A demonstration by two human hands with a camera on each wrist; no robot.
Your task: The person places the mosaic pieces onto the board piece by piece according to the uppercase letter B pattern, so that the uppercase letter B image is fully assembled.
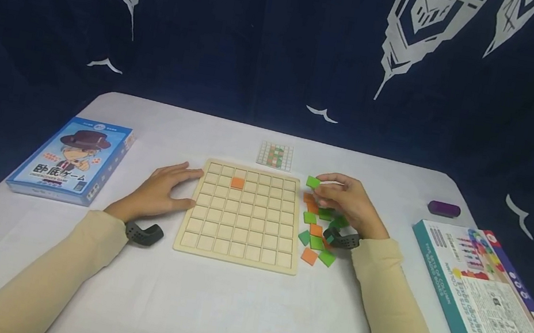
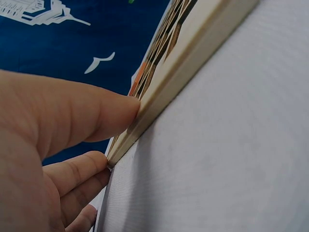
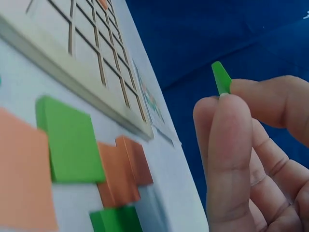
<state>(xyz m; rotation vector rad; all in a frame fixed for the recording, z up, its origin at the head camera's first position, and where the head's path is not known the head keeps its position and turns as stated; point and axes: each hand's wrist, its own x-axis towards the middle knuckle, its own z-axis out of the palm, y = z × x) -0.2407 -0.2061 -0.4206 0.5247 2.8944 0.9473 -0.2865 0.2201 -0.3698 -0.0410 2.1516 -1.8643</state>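
Note:
A wooden grid board [image 1: 240, 226] lies mid-table, with one orange square tile [image 1: 237, 183] in a cell of its second row. My left hand [image 1: 164, 188] touches the board's left edge, thumb and fingertips at the rim, as the left wrist view also shows. Between thumb and fingers my right hand [image 1: 345, 199] pinches a light green square tile [image 1: 313, 182], raised off the table at the board's upper right corner. Loose orange and green tiles [image 1: 316, 243] lie beneath and beside that hand, along the board's right edge; the hand covers some of them.
Behind the board lies a small pattern card [image 1: 275, 156] with a coloured grid. A blue game box [image 1: 71, 159] sits at the left. On the right are a white and teal box [image 1: 488, 292] and a purple oblong object [image 1: 444, 209]. A dark blue patterned curtain [image 1: 265, 44] hangs behind the table.

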